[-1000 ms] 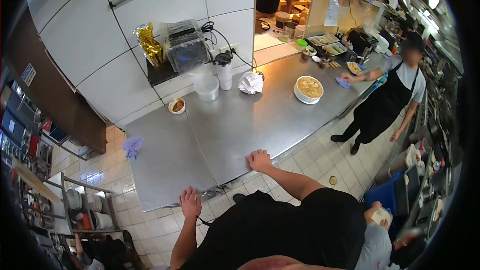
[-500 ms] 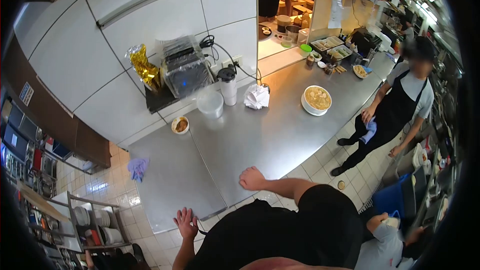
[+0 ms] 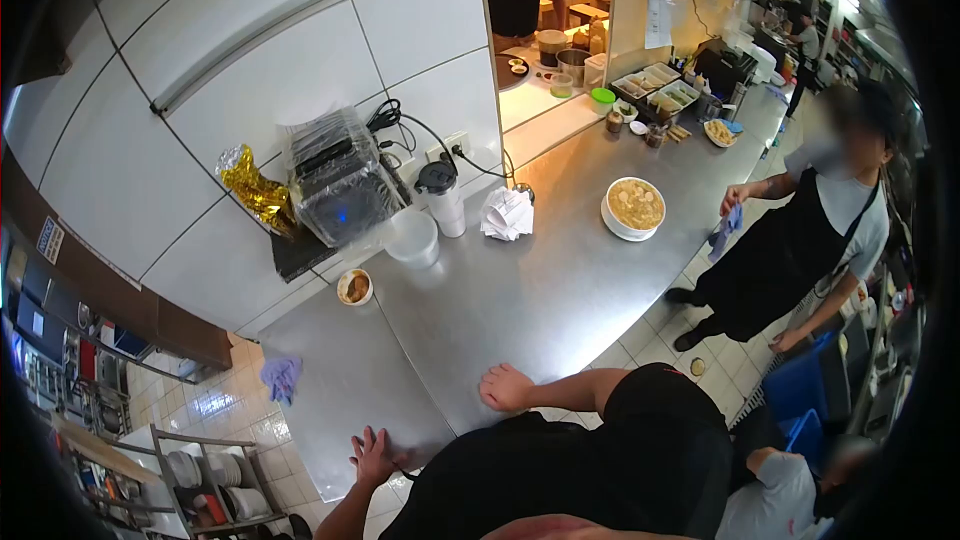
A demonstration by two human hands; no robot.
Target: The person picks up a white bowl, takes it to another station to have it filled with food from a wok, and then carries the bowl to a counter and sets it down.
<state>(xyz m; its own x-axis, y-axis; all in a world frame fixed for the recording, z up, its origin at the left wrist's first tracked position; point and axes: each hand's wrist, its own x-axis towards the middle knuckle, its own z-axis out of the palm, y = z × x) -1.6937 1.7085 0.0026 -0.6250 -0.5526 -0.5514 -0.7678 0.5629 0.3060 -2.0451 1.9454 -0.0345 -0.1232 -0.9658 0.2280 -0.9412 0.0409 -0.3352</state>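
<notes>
My left hand (image 3: 374, 457) rests on the left part of the steel counter (image 3: 330, 380), fingers spread, holding nothing. Further right, my right hand (image 3: 506, 387) lies on the counter near its front edge with the fingers curled in; whether anything is under them is hidden. A large white bowl of soup (image 3: 635, 207) stands on the counter beyond my right hand. A small cup with brown food (image 3: 355, 287) sits near the wall, beside a clear plastic container (image 3: 411, 239), a white tumbler with a dark lid (image 3: 442, 202) and crumpled white paper (image 3: 507, 213).
A co-worker in a black apron (image 3: 780, 240) stands at the right, holding a purple cloth (image 3: 728, 230). Another person (image 3: 775, 500) is at the lower right. A purple cloth (image 3: 281, 378) hangs at the counter's left edge. A rack with plates (image 3: 225, 485) stands lower left.
The view has shifted slightly. The co-worker at the right has raised the purple cloth towards the counter and turned. Both my hands remain on the counter, the left one further from its corner.
</notes>
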